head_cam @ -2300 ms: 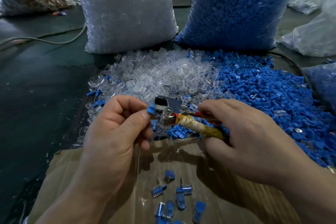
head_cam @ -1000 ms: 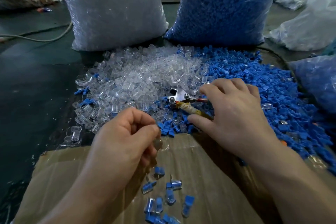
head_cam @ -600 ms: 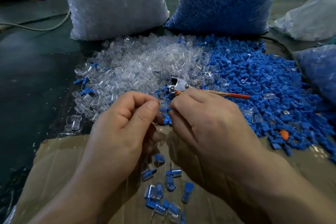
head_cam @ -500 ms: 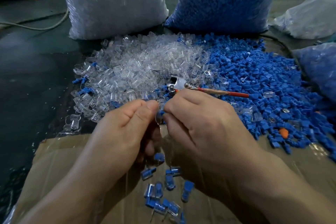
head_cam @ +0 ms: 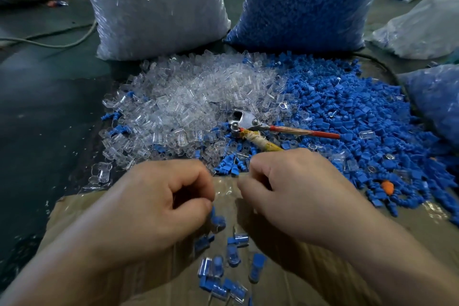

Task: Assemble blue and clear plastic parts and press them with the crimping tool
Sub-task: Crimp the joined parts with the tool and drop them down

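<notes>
My left hand (head_cam: 159, 206) is curled over the cardboard sheet (head_cam: 273, 288), thumb against forefinger, with a sliver of a blue part (head_cam: 212, 210) showing at the thumb tip. My right hand (head_cam: 298, 194) hovers beside it with fingers curled under; nothing shows in it. The crimping tool (head_cam: 248, 124) lies untouched just beyond the hands, where the clear parts pile (head_cam: 193, 102) meets the blue parts pile (head_cam: 347, 117). Its red and tape-wrapped handles point right. Several joined blue-and-clear pieces (head_cam: 233, 256) lie on the cardboard below the hands.
A big bag of clear parts (head_cam: 154, 7) and a big bag of blue parts (head_cam: 305, 0) stand behind the piles. More plastic bags (head_cam: 422, 20) sit at the right. A cable (head_cam: 49, 42) runs over the dark floor at the left.
Half a second ago both hands were pressed together over a part near the piles. They have drawn apart and back toward me. The tool has stayed where my right hand left it.
</notes>
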`<state>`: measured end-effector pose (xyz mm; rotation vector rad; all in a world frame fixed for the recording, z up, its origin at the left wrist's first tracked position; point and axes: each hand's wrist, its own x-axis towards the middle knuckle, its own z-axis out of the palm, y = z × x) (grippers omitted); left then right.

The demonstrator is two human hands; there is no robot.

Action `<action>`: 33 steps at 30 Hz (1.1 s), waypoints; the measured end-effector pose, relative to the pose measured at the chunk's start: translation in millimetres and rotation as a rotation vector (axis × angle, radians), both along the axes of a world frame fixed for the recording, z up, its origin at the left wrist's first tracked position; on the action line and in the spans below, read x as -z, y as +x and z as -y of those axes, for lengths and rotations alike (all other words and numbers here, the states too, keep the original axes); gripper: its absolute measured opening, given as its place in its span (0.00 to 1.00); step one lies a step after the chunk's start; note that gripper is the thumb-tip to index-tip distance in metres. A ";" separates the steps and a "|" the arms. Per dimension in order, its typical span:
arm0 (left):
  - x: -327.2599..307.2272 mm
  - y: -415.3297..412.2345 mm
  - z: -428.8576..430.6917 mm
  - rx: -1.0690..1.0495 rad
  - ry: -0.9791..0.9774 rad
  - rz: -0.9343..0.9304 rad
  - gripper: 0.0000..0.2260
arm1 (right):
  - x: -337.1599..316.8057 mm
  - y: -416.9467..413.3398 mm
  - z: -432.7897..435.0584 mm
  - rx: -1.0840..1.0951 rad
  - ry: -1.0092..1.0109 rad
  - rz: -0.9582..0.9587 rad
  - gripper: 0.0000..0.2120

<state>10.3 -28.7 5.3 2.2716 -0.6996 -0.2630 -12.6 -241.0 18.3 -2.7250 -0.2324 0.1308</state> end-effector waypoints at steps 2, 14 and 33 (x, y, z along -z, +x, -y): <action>1.1 2.1 0.2 0.050 0.120 -0.008 0.10 | 3.8 -1.2 -1.6 -0.006 -0.109 0.053 0.16; 20.2 6.1 21.2 -0.254 0.354 0.288 0.17 | 30.1 13.3 -19.1 -0.102 -0.179 0.227 0.17; 29.6 3.8 25.4 -0.393 0.149 0.255 0.09 | 31.7 17.7 -20.5 -0.126 -0.166 0.229 0.07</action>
